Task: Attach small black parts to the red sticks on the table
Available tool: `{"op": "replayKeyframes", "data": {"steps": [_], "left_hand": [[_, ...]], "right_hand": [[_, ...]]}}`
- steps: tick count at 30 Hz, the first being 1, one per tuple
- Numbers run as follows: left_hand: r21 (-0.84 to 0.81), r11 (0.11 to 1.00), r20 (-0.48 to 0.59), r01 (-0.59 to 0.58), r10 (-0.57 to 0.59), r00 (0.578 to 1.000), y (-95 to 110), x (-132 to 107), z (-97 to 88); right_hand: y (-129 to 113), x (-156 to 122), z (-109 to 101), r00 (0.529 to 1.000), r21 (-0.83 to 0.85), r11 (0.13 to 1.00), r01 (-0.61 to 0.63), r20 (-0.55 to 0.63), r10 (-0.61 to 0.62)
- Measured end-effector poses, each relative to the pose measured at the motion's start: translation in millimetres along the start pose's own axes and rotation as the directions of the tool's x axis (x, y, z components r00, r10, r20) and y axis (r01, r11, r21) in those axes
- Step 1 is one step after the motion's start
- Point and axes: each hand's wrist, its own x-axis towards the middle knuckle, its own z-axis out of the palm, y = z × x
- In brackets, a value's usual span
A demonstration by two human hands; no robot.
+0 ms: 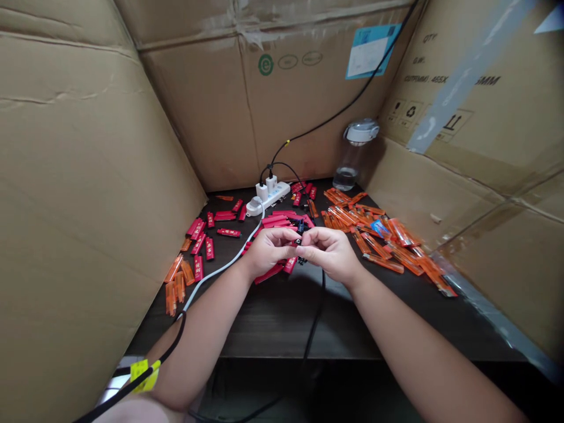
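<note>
My left hand (273, 249) and my right hand (326, 249) meet above the middle of the dark table. Thumbs and forefingers of both are pinched together around a small dark part with a pale, shiny end (298, 241). Its exact kind is too small to make out. Behind and beneath the fingers lies a heap of red lighter casings (275, 221), some with light lettering. Several small black pieces, partly hidden by the fingers, lie among them. More red casings (198, 267) are scattered to the left of my left hand.
Orange see-through lighter bodies (381, 247) spread across the right side; others (180, 286) lie at the left edge. Behind stands a white power strip (268, 198) with plugs and cables. A clear water bottle (348, 158) stands at the back right. Cardboard walls (198, 111) surround the table.
</note>
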Motion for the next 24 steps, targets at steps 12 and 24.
{"op": "replayKeyframes", "data": {"steps": [12,24], "left_hand": [[0.894,0.420,-0.027,-0.156,0.399,0.917,-16,9,-20.2],[0.987,0.042,0.142,-0.155,0.214,0.966,-27,9,-14.9]], "right_hand": [[28,25,-16,0.878,0.293,0.951,-0.096,-0.425,0.220],[61,46,-19,0.867,-0.046,0.989,-0.138,-0.488,0.098]]}}
